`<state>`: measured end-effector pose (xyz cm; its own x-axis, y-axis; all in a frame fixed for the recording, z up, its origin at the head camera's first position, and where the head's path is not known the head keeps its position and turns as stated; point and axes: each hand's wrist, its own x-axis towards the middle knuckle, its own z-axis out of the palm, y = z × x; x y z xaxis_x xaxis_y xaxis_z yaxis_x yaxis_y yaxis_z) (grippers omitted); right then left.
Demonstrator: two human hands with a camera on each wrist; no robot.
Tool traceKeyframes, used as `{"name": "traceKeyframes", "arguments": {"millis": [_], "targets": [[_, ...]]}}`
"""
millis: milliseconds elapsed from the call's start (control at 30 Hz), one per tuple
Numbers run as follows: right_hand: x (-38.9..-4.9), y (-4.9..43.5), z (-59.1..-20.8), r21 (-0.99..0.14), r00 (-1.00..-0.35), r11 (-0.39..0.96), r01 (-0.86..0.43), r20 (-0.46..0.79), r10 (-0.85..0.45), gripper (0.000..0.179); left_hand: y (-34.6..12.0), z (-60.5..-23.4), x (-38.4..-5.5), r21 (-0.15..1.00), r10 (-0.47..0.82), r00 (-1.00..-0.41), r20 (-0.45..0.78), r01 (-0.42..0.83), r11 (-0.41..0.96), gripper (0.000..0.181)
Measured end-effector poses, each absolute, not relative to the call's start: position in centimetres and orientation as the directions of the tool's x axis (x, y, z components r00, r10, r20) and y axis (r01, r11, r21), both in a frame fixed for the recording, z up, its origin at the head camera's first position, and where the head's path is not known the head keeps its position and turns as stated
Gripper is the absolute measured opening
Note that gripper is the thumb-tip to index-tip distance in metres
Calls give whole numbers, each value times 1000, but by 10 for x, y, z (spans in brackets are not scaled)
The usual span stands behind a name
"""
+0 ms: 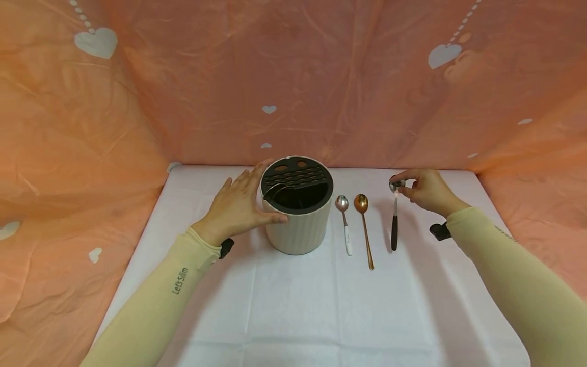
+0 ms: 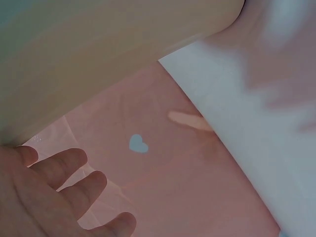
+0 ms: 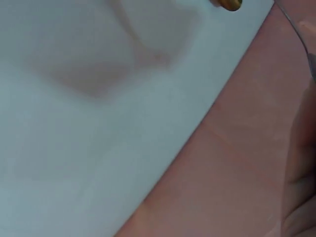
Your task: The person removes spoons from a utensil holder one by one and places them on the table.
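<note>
A cream ribbed utensil holder (image 1: 298, 232) with a black slotted lid (image 1: 298, 178) stands at the table's back. My left hand (image 1: 240, 206) rests against its left side, thumb toward the front, fingers extended and spread. In the left wrist view the holder's wall (image 2: 108, 54) passes above the fingers. At the right, my right hand (image 1: 426, 191) pinches the metal end of a black-handled spoon (image 1: 394, 232), whose handle points toward me. Fingertips partly hide that end. Only a thin metal edge (image 3: 295, 27) shows by the hand in the right wrist view.
Between the holder and the right hand lie a white-handled spoon (image 1: 347, 239) and a long gold spoon (image 1: 368, 239). Thin curved metal rims (image 1: 275, 188) show at the lid's opening. A white cloth (image 1: 293, 306) covers the table; orange drapes (image 1: 293, 76) enclose it.
</note>
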<state>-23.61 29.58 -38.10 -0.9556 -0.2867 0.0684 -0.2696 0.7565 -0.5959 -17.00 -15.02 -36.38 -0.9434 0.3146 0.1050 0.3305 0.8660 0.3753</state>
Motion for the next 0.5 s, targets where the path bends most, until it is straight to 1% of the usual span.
{"name": "traceKeyframes", "arguments": {"millis": [300, 500], "targets": [[-244, 297, -397, -603, -953, 780, -168, -102, -284, 24, -150, -363, -169, 376, 308, -946, 101, 323, 869, 125], [-247, 297, -413, -628, -947, 767, -130, -149, -283, 26, -149, -364, -170, 379, 307, -946, 103, 323, 867, 125]]}}
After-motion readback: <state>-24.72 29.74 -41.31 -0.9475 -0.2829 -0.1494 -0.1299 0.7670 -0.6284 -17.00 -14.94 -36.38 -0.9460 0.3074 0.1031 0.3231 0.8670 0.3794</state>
